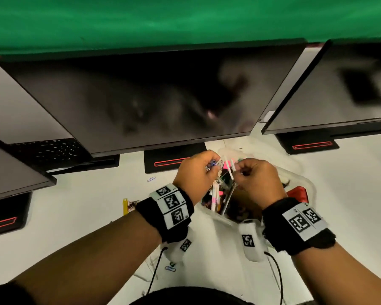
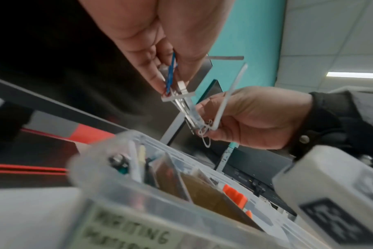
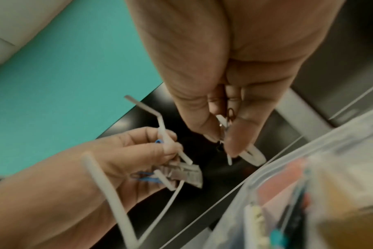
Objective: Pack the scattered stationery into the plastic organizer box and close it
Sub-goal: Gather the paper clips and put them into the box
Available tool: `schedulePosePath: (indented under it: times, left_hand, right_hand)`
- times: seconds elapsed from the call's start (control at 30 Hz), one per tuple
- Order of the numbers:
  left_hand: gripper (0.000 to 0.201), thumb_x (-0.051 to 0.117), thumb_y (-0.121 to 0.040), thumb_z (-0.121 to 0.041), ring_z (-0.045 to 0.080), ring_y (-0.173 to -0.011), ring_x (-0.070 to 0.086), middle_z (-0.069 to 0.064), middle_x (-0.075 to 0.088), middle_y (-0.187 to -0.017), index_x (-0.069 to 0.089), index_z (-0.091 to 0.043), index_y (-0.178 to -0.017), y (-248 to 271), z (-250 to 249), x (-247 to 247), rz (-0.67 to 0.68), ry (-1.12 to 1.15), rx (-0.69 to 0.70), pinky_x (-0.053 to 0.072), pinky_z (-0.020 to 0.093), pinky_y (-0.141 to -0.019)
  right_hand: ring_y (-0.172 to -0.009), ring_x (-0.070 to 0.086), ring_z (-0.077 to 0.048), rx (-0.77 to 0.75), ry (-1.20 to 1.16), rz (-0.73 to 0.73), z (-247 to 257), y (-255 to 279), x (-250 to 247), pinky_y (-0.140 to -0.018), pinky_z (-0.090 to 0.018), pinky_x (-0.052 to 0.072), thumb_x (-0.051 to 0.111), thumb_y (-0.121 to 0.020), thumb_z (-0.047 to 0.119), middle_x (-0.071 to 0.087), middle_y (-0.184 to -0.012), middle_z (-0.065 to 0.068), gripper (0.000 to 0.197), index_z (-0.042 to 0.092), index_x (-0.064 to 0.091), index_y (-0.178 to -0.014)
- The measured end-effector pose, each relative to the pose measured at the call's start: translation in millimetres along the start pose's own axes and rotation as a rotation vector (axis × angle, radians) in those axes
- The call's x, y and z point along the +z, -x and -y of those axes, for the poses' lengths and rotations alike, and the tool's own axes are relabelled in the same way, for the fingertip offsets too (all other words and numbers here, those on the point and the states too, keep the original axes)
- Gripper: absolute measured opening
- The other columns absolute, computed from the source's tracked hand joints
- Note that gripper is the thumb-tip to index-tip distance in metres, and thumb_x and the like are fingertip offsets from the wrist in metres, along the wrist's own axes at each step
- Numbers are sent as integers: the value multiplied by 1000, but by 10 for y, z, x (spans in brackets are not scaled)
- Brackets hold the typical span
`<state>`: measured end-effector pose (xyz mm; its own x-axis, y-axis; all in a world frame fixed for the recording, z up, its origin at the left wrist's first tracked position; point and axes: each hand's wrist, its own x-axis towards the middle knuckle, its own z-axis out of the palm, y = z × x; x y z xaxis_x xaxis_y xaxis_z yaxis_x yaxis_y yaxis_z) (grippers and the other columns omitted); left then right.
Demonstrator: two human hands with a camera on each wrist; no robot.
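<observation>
The clear plastic organizer box (image 1: 305, 179) stands on the white table, with pens and other stationery in its compartments. Both hands hover just above it. My left hand (image 1: 211, 168) pinches a silver binder clip (image 3: 182, 173) and blue paper clips (image 2: 170, 79) together. My right hand (image 1: 240, 171) pinches small white paper clips (image 3: 252, 154) between thumb and fingertips, close to the left hand's bundle. Bent white wire (image 2: 228, 97) sticks out between the hands. The left wrist view shows the box (image 2: 117, 202) below with a "WRITING" label. The box lid is hidden.
Dark monitors (image 1: 141, 95) on black stands (image 1: 174, 161) line the back of the table, close behind the box. A keyboard (image 1: 46, 148) lies far left. Loose paper clips (image 1: 151, 179) and a yellow item with clips (image 1: 125, 205) lie left of the box. Another clip (image 1: 171, 269) lies near me.
</observation>
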<state>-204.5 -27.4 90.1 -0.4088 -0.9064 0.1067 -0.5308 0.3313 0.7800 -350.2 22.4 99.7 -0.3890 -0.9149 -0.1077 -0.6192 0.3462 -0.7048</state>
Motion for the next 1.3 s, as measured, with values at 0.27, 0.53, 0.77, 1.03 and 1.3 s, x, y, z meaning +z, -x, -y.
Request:
schedulePosePath:
  times: [0.27, 0.53, 0.77, 1.03, 1.3]
  left_hand:
    - [16, 58, -90, -18, 20, -85, 64, 5, 71, -100, 65, -16, -104, -336, -239, 605, 12, 87, 26, 53, 28, -79]
    - [18, 57, -90, -20, 27, -94, 63, 8, 68, -104, 62, -16, -107, -492, -183, 911, 149, -19, -3, 49, 31, -79]
    - [30, 58, -90, -15, 24, -110, 61, 9, 65, -120, 61, -15, -120, -506, -95, 1010, 309, -49, 3, 49, 34, -96]
    - [42, 41, -89, 8, 22, -115, 59, 10, 63, -125, 58, -11, -122, -449, -51, 880, 299, 32, -12, 47, 33, -102]
    - [38, 42, -85, 8, 21, -97, 65, 9, 70, -105, 68, -10, -106, -310, 100, 354, 279, 35, -44, 52, 30, -94]
  right_hand:
    - [-69, 70, -28, 191, -78, -124, -482, -251, -150, -72, -45, 59, 67, -79, 7, 71, -75, -9, 12, 17, 64, -74]
    - [-80, 67, -33, 228, 49, -12, -568, -337, -171, -80, -45, 56, 62, -82, 11, 70, -87, -14, 10, 9, 65, -91]
    - [-97, 66, -33, 255, 36, 100, -636, -322, -142, -91, -45, 53, 47, -81, -5, 68, -111, -14, 37, 8, 64, -111]
    - [-91, 65, -38, 280, -121, -55, -643, -315, -200, -88, -51, 52, 46, -91, 15, 64, -90, -12, 18, 13, 63, -96]
    - [-78, 58, -18, 9, 12, 41, -192, -115, -108, -77, -27, 46, 57, -87, 9, 64, -88, -1, 12, 19, 64, -88]
